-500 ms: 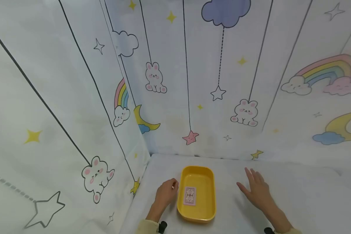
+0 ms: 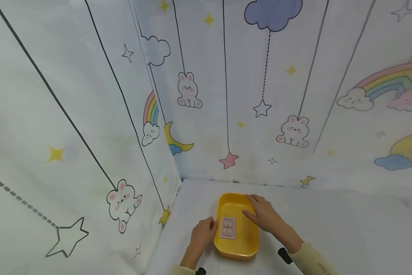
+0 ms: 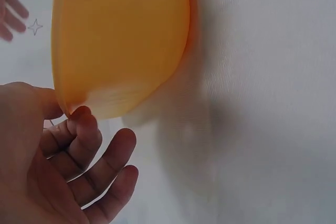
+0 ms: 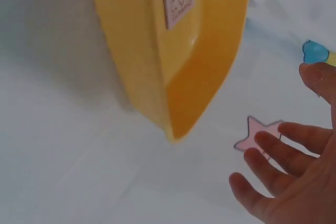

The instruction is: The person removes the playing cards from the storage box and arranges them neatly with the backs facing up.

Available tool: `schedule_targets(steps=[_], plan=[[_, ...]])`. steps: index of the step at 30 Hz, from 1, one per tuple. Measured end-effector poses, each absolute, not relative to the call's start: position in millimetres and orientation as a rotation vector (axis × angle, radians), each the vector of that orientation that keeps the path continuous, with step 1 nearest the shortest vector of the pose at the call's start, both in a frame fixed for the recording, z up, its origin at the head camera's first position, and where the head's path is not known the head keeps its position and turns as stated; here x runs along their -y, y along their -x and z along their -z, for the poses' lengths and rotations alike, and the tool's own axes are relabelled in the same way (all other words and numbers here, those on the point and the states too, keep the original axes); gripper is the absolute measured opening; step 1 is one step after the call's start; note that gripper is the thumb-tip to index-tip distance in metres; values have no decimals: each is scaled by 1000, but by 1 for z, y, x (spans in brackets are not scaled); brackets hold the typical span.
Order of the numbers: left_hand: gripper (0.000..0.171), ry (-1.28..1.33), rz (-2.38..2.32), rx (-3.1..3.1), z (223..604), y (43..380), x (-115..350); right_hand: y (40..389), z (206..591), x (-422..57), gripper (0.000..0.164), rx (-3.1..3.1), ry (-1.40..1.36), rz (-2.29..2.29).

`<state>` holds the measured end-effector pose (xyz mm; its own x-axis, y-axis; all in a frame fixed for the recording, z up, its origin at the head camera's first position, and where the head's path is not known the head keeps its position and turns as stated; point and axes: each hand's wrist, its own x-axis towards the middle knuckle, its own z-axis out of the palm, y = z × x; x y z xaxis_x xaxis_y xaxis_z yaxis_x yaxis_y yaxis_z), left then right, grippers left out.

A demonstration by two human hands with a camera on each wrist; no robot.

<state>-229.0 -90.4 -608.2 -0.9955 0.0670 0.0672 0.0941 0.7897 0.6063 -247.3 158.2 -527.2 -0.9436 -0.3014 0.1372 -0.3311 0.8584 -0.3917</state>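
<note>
A yellow plastic tray [image 2: 243,244] with raised walls stands on the white surface. Inside, toward its left side, lies a pink-bordered playing card [image 2: 228,228] with its patterned back up; whether it is one card or a thin stack I cannot tell. My left hand [image 2: 203,232] pinches the tray's left rim between thumb and index finger, and its other fingers are loosely bent in the left wrist view. My right hand [image 2: 263,214] hovers by the tray's far right corner, fingers spread. In the right wrist view that hand [image 4: 291,174] is apart from the tray and holds nothing.
A white cloth [image 2: 329,229] covers the table. Behind it and to the left rise white hangings [image 2: 206,133] printed with rabbits, stars, clouds and rainbows. They meet in a corner at the table's back left.
My right hand has moved left, from well beside the tray to its far right corner. The left hand stays at the left rim. The head view has shifted slightly.
</note>
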Motion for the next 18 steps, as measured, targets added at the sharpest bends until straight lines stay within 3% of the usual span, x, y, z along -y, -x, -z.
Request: schedule_targets(steps=[13,18], plan=[[30,-4,1061,2974,613,235,85,285,552,-83,51,3291,-730,-320],[30,-22,1083,2968,615,233,84,280,579,-74,64,3329,-670,-108]])
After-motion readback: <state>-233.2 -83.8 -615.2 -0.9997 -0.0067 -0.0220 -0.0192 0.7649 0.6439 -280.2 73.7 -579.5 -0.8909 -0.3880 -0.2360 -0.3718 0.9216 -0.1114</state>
